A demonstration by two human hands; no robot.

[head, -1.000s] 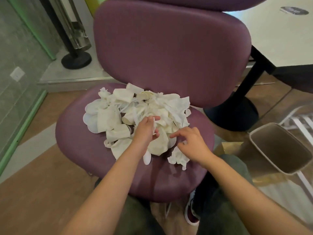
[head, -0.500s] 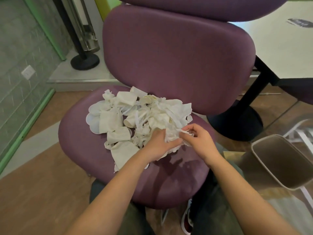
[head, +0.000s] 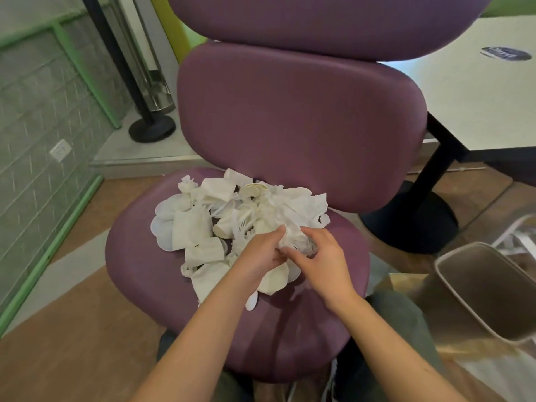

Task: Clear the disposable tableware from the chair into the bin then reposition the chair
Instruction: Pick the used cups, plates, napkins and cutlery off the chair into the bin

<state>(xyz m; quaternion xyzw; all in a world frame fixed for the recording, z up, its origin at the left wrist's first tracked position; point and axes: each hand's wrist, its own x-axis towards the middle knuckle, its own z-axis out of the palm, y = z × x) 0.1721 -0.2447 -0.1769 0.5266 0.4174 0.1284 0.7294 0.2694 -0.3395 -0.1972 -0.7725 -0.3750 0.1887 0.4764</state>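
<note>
A purple padded chair (head: 150, 274) stands in front of me with a heap of white disposable tableware (head: 203, 224) on its seat: crushed cups, plates, forks and napkins. Both hands meet at the heap's near right side. My left hand (head: 261, 253) and my right hand (head: 322, 256) together grip a crumpled white napkin wad (head: 293, 237) held between them. Under my left hand lie a flattened cup and a white spoon (head: 251, 301). A beige bin (head: 487, 291) stands tilted on the floor at the right, its inside bare as far as I can see.
A white table (head: 475, 91) on a black pedestal base (head: 417, 221) stands behind the chair to the right. A second purple chair back (head: 319, 21) rises behind the first. A black post base (head: 152, 127) and a grey tiled wall are at the left.
Both hands came together on the right of the heap and gathered a napkin wad between them. The camera has tilted up, so the chair sits lower in view.
</note>
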